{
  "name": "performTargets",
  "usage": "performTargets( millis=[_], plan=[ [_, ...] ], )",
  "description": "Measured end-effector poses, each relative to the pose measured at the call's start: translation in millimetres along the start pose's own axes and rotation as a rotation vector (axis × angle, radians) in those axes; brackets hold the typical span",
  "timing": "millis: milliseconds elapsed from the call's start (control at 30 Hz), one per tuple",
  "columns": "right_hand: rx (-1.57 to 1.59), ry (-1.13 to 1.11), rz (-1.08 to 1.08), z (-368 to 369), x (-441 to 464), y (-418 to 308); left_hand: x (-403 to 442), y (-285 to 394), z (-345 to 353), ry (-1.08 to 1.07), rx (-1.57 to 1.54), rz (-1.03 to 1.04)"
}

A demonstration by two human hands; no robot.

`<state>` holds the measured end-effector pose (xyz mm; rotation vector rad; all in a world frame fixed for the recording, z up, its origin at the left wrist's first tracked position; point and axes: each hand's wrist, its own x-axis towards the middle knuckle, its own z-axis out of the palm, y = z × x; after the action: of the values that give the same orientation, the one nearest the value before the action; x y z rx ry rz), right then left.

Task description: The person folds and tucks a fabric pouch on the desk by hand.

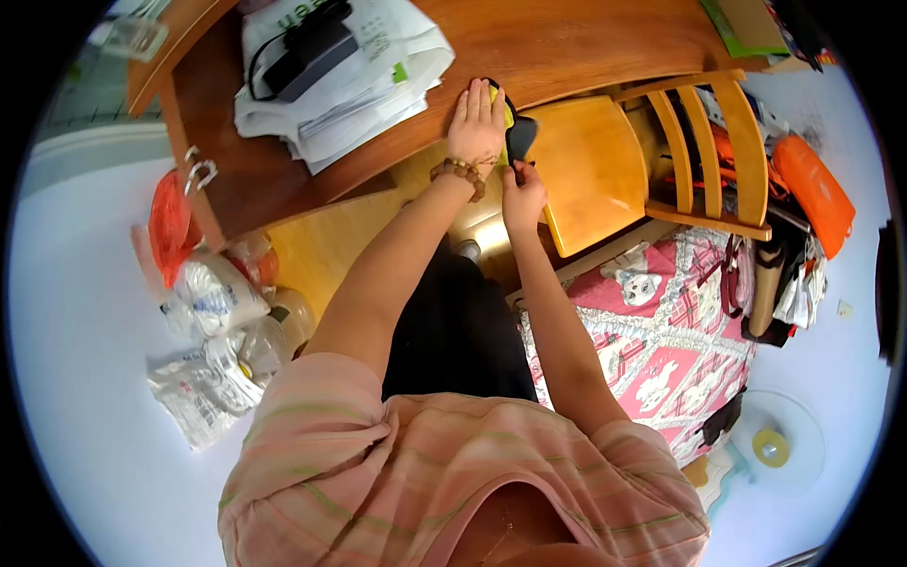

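A black and yellow item [521,139], perhaps cloth or a pouch, lies over the front edge of the wooden desk [567,42]. My left hand [477,125], with a beaded bracelet at the wrist, lies flat on the desk edge and presses on the item's left side, its fingers stretched out. Just below it, my right hand [524,197] pinches the item's lower end between thumb and fingers. The part of the item under my left hand is hidden.
Papers and bags [378,104] with a black case [310,64] on top lie on the desk's left side. A wooden chair [595,170] stands at the right, beyond it a pink patterned bedspread [661,340] and an orange bag [812,194]. Plastic bags [217,293] hang at the left.
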<state>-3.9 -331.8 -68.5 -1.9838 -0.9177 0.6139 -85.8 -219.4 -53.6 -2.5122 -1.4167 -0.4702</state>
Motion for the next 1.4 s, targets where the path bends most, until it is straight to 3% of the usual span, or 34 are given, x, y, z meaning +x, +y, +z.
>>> performTargets(
  millis=[100,167,233,367,433,600,833,900,967,1033,1100,1133,1267,1400],
  plan=[
    [-0.046,-0.135,0.056,13.7,-25.7,-4.7,-32.3,-20.9,-24.1,0.018,-0.021,-0.075],
    [-0.093,-0.115,-0.075,24.5,-48.0,-9.7,-54.6,-33.3,-34.9,-0.016,-0.013,-0.126],
    [-0.047,-0.198,-0.04,27.1,-63.5,-22.8,-76.0,-49.4,-44.2,-0.054,0.042,-0.159],
    [-0.1,-0.323,-0.167,35.1,-86.4,-49.1,-112.6,-82.0,-69.1,-0.171,0.1,-0.234],
    [-0.126,-0.371,-0.314,45.2,-95.4,-54.6,-133.9,-95.2,-74.3,-0.2,0.126,-0.265],
    [-0.174,-0.621,-0.337,51.5,-121.8,-75.2,-160.4,-110.6,-91.9,-0.273,0.253,-0.353],
    [-0.207,-0.614,-0.342,49.0,-133.4,-68.4,-168.5,-109.6,-85.1,-0.294,0.348,-0.314],
    [-0.169,-0.429,-0.528,45.4,-131.6,-67.2,-166.1,-111.3,-89.9,-0.261,0.391,-0.28],
    [-0.162,-0.428,-0.539,38.3,-125.1,-70.0,-156.5,-109.7,-99.5,-0.458,0.254,-0.292],
    [-0.21,-0.542,-0.335,30.6,-119.8,-72.2,-159.0,-109.9,-107.9,-0.39,0.246,-0.282],
    [-0.164,-0.543,-0.329,11.5,-115.0,-76.7,-160.0,-109.1,-133.3,-0.526,-0.107,-0.378],
    [-0.179,-0.539,-0.311,0.0,-113.9,-78.4,-167.0,-98.4,-150.5,-0.466,-0.112,-0.506],
    [-0.184,-0.556,-0.189,-36.4,-119.3,-85.8,-197.1,-95.3,-183.3,-0.369,-0.294,-0.448],
    [0.024,-0.525,-0.121,-46.8,-131.7,-106.6,-200.5,-112.3,-231.6,-0.257,-0.513,-0.608]
  ],
)
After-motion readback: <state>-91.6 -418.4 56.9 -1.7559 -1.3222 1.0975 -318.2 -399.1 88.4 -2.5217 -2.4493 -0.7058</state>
